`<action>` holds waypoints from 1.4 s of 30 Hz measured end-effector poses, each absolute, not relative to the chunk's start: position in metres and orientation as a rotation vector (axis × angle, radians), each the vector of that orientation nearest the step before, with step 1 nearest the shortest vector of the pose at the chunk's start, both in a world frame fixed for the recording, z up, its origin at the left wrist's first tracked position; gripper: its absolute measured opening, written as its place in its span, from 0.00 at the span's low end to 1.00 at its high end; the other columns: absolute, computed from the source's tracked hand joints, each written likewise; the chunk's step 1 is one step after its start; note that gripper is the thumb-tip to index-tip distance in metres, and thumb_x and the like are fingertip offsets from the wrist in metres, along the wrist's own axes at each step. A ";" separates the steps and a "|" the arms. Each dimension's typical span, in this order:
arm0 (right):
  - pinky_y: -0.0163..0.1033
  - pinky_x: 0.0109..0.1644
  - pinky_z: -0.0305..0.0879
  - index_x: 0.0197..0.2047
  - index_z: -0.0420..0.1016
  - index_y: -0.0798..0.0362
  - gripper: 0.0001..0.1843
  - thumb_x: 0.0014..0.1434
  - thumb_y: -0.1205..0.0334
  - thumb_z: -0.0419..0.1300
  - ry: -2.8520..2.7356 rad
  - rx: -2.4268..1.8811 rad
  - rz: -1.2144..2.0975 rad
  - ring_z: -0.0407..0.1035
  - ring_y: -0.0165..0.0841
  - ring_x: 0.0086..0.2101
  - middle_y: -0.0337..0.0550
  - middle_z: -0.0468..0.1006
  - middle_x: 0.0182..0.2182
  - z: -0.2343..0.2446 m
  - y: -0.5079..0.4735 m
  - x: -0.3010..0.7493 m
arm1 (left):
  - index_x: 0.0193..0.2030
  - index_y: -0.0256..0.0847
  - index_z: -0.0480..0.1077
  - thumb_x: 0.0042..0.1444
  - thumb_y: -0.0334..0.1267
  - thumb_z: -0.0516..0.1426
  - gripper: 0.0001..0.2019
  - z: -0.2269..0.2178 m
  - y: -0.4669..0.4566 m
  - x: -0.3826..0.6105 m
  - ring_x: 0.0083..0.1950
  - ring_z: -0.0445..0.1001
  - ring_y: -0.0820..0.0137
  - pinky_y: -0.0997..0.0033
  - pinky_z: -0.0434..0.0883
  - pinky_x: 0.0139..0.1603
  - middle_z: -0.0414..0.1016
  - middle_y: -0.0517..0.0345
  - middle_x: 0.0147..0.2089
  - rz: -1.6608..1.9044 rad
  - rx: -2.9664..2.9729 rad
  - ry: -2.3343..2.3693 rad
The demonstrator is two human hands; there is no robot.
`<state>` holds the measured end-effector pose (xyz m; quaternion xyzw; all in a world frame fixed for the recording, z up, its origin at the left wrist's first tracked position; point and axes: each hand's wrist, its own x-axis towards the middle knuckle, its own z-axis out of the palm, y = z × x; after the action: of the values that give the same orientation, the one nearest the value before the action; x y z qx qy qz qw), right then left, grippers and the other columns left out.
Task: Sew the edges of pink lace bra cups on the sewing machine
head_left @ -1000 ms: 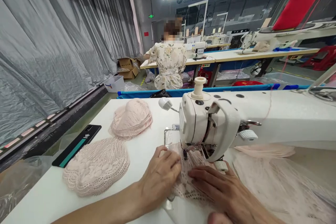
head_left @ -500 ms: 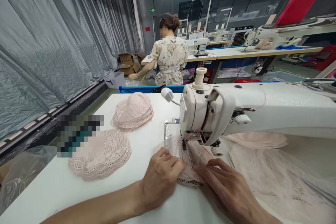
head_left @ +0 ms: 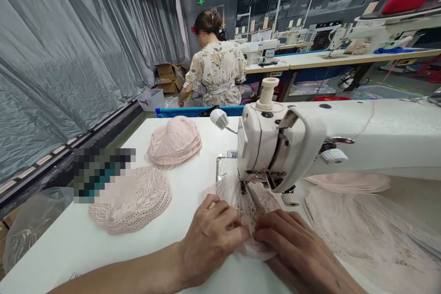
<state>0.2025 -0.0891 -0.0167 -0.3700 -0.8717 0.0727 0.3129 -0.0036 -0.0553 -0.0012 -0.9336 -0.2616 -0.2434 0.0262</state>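
Note:
Pale pink lace fabric (head_left: 253, 197) lies under the needle and presser foot of a white sewing machine (head_left: 263, 142). Left of the needle, my left hand (head_left: 213, 236) has its fingers curled and pinches the near part of the lace. On the right, my right hand (head_left: 292, 243) grips the same piece, fingers bent and close to the left fingertips. Between the two hands the lace is gathered into folds running toward the needle. My fingers partly cover its near edge.
Two stacks of pink lace cups, one nearer (head_left: 134, 204) and one farther (head_left: 175, 142), sit on the white table (head_left: 186, 183) at left. More sheer lace (head_left: 372, 234) spreads at right under the machine arm. A co-worker (head_left: 217, 64) is beyond the table, back turned.
My right hand has shifted its grip on the lace, its fingers now more bent and nearer the left hand. The dark-edged near border is now folded out of sight. The co-worker has leaned left.

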 end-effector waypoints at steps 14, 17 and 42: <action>0.39 0.41 0.57 0.39 0.71 0.49 0.12 0.65 0.67 0.47 -2.255 -0.894 0.118 0.67 0.31 0.33 0.39 0.76 0.34 -0.024 -0.089 0.202 | 0.22 0.34 0.67 0.58 0.20 0.50 0.15 0.002 -0.058 -0.002 0.38 0.70 0.73 0.67 0.67 0.43 0.73 0.57 0.31 -0.789 -2.800 -0.618; 0.41 0.43 0.55 0.39 0.71 0.49 0.12 0.64 0.69 0.47 -2.338 -0.911 0.209 0.66 0.31 0.34 0.38 0.76 0.34 -0.020 -0.090 0.204 | 0.23 0.34 0.68 0.59 0.20 0.50 0.15 -0.001 -0.058 -0.002 0.40 0.70 0.72 0.66 0.67 0.45 0.73 0.56 0.31 -0.812 -2.811 -0.595; 0.42 0.42 0.58 0.44 0.73 0.54 0.24 0.67 0.48 0.42 -2.365 -0.918 -0.591 0.75 0.31 0.31 0.41 0.81 0.37 -0.011 -0.051 0.212 | 0.42 0.36 0.66 0.63 0.35 0.51 0.06 0.003 -0.024 -0.001 0.38 0.68 0.72 0.65 0.63 0.47 0.70 0.59 0.36 -0.562 -2.894 -0.657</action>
<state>0.2119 -0.0508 -0.0107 -0.3398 -0.8754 -0.2189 0.2651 -0.0009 -0.0240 0.0031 -0.9564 -0.2170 -0.1859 0.0604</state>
